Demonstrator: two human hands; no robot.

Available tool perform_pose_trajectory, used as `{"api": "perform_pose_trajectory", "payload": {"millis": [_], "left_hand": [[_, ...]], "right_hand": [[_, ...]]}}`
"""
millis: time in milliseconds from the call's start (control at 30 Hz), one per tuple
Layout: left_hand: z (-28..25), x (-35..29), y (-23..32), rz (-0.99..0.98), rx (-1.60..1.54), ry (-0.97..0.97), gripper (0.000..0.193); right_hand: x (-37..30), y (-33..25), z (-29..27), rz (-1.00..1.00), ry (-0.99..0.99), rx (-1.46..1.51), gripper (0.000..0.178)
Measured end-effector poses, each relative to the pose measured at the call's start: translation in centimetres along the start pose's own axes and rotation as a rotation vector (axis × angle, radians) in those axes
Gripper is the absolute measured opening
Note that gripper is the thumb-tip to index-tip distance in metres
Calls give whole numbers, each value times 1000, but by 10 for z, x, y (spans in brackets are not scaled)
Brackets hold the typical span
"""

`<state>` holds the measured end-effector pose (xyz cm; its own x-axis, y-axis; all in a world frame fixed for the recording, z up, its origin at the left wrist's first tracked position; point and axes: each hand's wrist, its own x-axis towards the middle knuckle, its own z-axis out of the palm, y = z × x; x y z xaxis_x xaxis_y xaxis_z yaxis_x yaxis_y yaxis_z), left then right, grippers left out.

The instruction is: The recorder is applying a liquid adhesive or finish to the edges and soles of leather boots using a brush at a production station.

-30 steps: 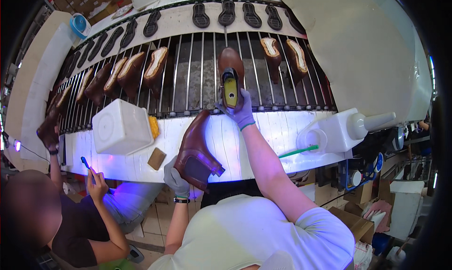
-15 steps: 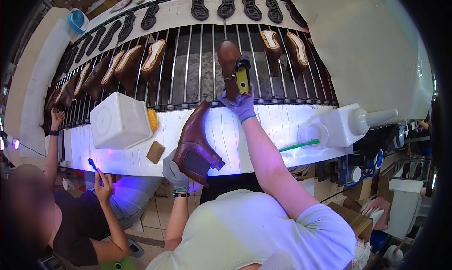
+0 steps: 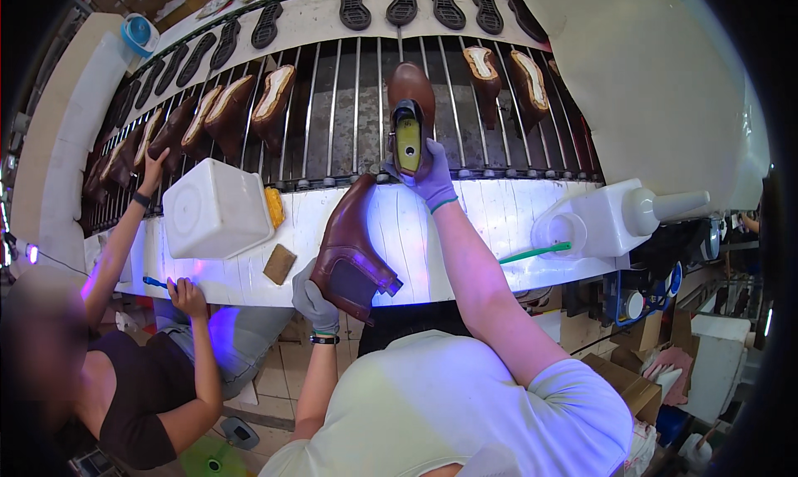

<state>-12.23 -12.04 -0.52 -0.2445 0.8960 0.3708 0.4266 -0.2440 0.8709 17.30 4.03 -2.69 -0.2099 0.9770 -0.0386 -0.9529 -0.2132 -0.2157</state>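
Note:
My left hand [image 3: 315, 304], in a grey glove, grips a brown leather ankle boot [image 3: 356, 248] with a dark elastic side panel. The boot lies tilted over the near edge of the white worktop, its toe pointing away from me. In its lilac glove, my right hand [image 3: 435, 177] is closed round the heel end of a second brown boot [image 3: 412, 86]. That one is held at the edge of the roller rack, toe away. Inside its opening shows a yellow-green shoe last [image 3: 408, 138] with a round hole; the fingers beneath are partly hidden.
Brown boots [image 3: 274, 98] stand sole up along the rack [image 3: 357, 103], with black soles [image 3: 355, 9] behind. The white worktop [image 3: 416, 261] holds a white container [image 3: 214, 211], a brown block [image 3: 279, 264] and a white bottle [image 3: 611, 219]. A co-worker's hand [image 3: 154, 168] touches a boot at left.
My right hand has turned its boot so the toe points straighter away and the opening faces me. The co-worker's far hand has moved up to a boot; the other hand has lowered.

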Motion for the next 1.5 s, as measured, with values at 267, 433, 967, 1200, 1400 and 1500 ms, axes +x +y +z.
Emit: {"api": "perform_pose_trajectory", "payload": {"millis": [267, 433, 967, 1200, 1400, 1500], "left_hand": [[-2, 2, -1, 3, -8, 10, 44], [-5, 3, 1, 11, 40, -10, 39], [-8, 4, 7, 35, 23, 0, 35], [-7, 7, 10, 57, 19, 6, 34], [-10, 4, 2, 45, 50, -24, 34], [-7, 4, 4, 68, 47, -2, 36]], "right_hand": [[4, 2, -14, -96, -2, 84, 62], [7, 5, -20, -152, -49, -18, 65], [5, 2, -23, -257, 187, -65, 72], [27, -20, 9, -35, 164, -264, 60], [88, -41, 31, -94, 423, -952, 39], [119, -46, 42, -104, 488, -1264, 55]]}}
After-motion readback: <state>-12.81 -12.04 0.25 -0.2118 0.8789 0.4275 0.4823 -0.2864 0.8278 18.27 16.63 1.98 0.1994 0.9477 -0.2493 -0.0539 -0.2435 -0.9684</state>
